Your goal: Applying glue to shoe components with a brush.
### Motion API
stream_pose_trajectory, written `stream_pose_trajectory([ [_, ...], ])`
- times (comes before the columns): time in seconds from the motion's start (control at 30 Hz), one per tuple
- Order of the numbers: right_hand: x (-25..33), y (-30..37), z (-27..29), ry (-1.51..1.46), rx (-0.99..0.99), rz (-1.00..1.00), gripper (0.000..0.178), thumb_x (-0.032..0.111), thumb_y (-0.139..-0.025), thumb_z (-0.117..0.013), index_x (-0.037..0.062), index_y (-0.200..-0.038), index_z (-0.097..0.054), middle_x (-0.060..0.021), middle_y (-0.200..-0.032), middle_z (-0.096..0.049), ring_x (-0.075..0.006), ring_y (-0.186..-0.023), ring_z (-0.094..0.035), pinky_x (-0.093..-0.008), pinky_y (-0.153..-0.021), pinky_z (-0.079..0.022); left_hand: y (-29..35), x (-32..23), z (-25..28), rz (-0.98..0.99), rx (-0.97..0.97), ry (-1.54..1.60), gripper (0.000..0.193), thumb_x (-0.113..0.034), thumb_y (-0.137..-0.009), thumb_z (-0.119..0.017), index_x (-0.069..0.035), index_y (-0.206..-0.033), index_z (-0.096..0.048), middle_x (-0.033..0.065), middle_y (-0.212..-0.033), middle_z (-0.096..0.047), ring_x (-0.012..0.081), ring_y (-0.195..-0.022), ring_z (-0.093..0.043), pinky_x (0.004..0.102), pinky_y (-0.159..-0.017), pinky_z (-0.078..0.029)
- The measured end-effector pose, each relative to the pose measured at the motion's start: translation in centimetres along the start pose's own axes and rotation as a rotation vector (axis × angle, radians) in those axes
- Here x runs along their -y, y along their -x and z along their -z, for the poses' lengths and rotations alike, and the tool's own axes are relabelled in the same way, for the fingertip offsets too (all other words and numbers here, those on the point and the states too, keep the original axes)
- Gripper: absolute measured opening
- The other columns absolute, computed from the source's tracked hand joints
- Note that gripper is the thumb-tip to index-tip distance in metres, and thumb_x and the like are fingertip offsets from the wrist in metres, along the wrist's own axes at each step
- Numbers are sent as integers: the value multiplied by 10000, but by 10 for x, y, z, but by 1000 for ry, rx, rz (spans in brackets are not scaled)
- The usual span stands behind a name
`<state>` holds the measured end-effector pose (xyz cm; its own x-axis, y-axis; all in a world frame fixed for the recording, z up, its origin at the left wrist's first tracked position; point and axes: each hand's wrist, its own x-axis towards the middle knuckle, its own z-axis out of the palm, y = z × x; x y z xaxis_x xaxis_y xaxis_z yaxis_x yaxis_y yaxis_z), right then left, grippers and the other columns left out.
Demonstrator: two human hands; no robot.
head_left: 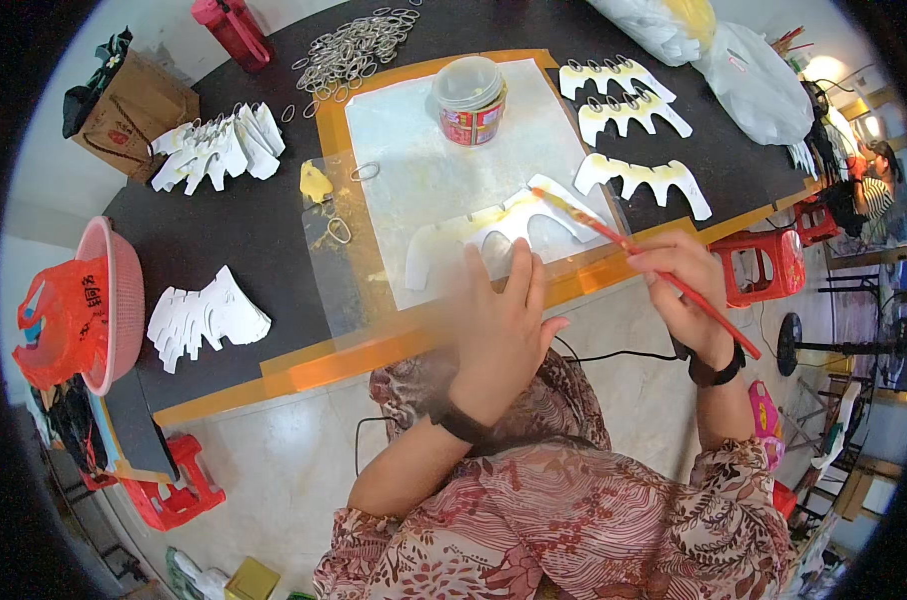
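Note:
A thin red-handled brush [694,293] is gripped in my right hand [679,275], its tip resting on the upper edge of a white scalloped cut-out [434,240]. Yellowish smears run along that edge. My left hand [504,330] has its fingers spread, the tips touching the cut-out's lower edge; part of this hand is blurred. Beneath lies a white sheet [394,135] on the dark table. A plastic tub [471,90] stands at its far side. Left of the cut-out are a loose metal ring [339,231] and a yellow lump [316,182].
Yellow-edged cut-outs [649,178], some with rings, lie at right. Stacks of white cut-outs [214,318] sit at left, near a pink basket [124,310]. A heap of rings [359,45], a paper bag [139,120] and plastic bags [754,85] line the far side.

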<state>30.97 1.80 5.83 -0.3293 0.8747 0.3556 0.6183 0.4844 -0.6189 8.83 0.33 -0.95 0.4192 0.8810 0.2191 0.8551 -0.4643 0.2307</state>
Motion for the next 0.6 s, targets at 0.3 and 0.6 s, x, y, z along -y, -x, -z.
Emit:
stream_pose_trajectory([
  [0.3, 0, 3, -14, -281, -25, -80, 151, -27, -848, -570, 14, -957, -666, -131, -951, -677, -232, -867, -635, -324, -766, -487, -1, -1, 0, -6, 2, -27, 695, -515, -808, -668, -45, -1304, -541, 88, -1414, -440, 460, -1236, -389, 631, -1044, -235],
  [0.6, -13, 4, -16, -195, -43, -53, 184, -55, -811, -585, 7, -961, -671, -140, -961, -671, -245, -845, -640, -309, -735, -491, -3, 2, 0, -30, -11, -38, 698, -503, -793, -686, -45, -1298, -537, 84, -1417, -441, 458, -1229, -391, 633, -1033, -248],
])
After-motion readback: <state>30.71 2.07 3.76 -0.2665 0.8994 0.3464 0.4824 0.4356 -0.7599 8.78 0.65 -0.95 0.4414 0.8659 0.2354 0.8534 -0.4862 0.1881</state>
